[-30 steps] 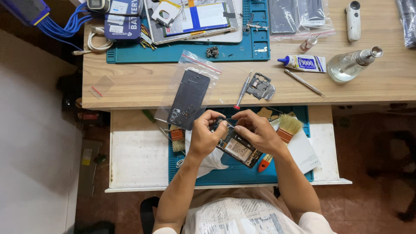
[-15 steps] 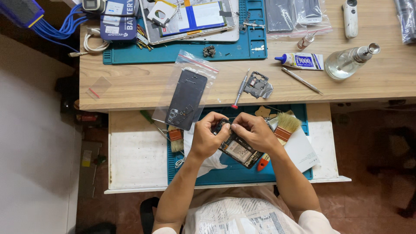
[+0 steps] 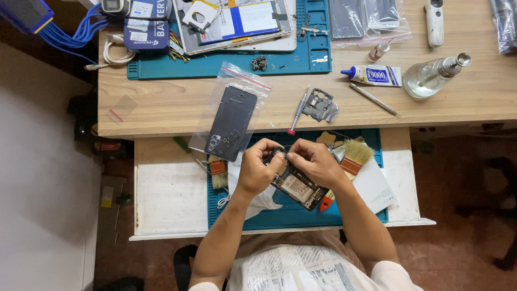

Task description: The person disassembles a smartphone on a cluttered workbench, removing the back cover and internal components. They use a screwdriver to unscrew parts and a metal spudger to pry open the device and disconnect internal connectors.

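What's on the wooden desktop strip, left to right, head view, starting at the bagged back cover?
Phone back cover in a clear bag → red-tipped screwdriver → metal bracket → glue tube → thin metal tool → glass dispenser bottle.

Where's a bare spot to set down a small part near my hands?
The white pull-out shelf left of the teal mat is bare. Wooden desk left of the bagged back cover is nearly free. Around both hands it's crowded.

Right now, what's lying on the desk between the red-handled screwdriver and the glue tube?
In the head view, a small grey metal bracket lies between the red-handled screwdriver and the glue tube.
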